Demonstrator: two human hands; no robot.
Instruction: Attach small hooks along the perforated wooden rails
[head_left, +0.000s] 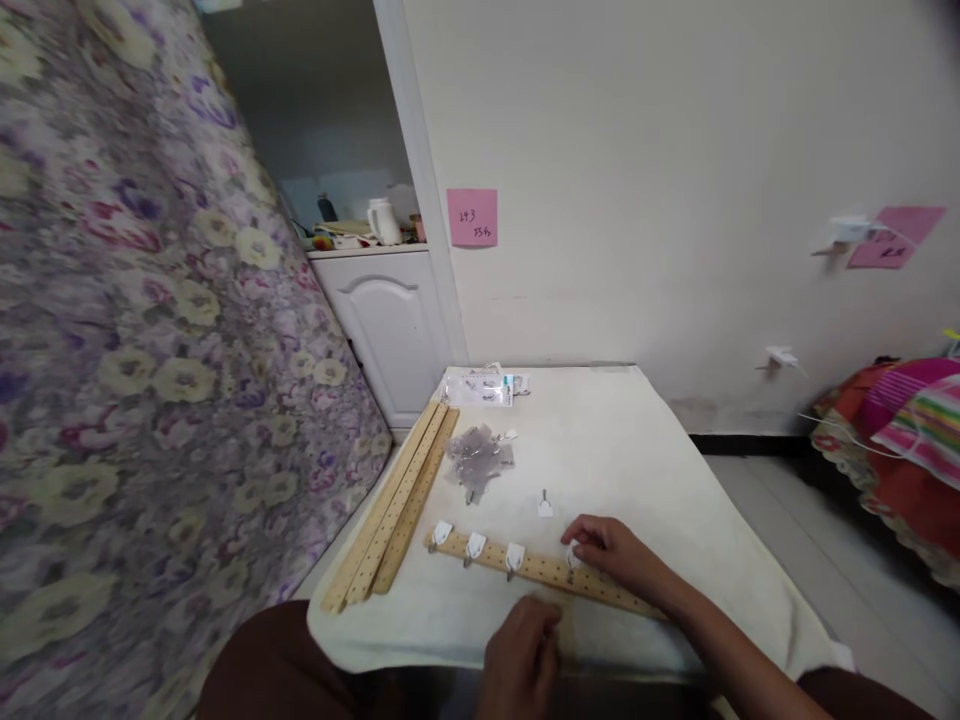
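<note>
Over wooden strip (546, 571) — right hand (613, 550), half curled.

Desk (645, 450): plain cream-white
Wooden strip (544, 570) across desk: pale yellow, dark-dotted
Hooks (515, 556) over desk: white, greyish prongs
Curtain (187, 380) left of desk: lilac-grey, cream, pink, purple flowers
Note (472, 217) beyond desk: pink, dark handwriting

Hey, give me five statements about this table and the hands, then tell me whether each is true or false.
1. The right hand is over a narrow, perforated pale-wood strip. True.
2. A loose white hook lies on the cream-covered table, apart from that strip. True.
3. The crumpled clear plastic packaging is on the floor. False: the packaging is on the table.
4. The stacked long wooden strips lie along the table's left side. True.
5. The left hand touches the white pitcher. False: it is near the table's front edge.
</note>
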